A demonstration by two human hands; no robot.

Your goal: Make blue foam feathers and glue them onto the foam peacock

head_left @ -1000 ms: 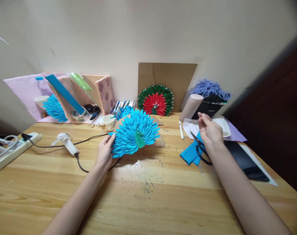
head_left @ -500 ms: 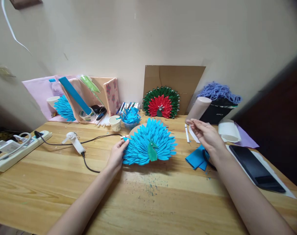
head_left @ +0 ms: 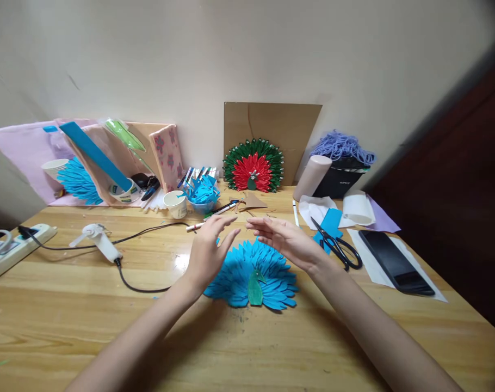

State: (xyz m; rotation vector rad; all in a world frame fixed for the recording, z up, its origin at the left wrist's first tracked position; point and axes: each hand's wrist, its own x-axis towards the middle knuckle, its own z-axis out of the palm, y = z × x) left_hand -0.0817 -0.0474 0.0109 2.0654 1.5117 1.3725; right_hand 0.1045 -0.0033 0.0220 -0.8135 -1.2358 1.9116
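A blue paper peacock point(head_left: 231, 280) with a green body point(head_left: 254, 288) lies on the wooden table in front of me. Over its upper left side is my left hand point(head_left: 210, 253), thumb and fingers apart and nothing in it. My right hand point(head_left: 286, 239) hovers above the upper right part of the feathers, fingers stretched out and holding nothing. The fingertips of both hands point toward each other with a small gap between them. Part of the fan is hidden behind the hands.
Black scissors point(head_left: 338, 245) and blue paper point(head_left: 331, 222) lie to the right, beside a phone point(head_left: 394, 261). A glue gun point(head_left: 103, 243) with its cord is on the left. Behind stand a paper cup point(head_left: 175, 204), a bowl of blue scraps point(head_left: 203, 195) and a red-green peacock point(head_left: 253, 166).
My left hand has let go of the blue peacock, which now lies lower on the table. My right hand has moved left over it, and the scissors at right are uncovered.
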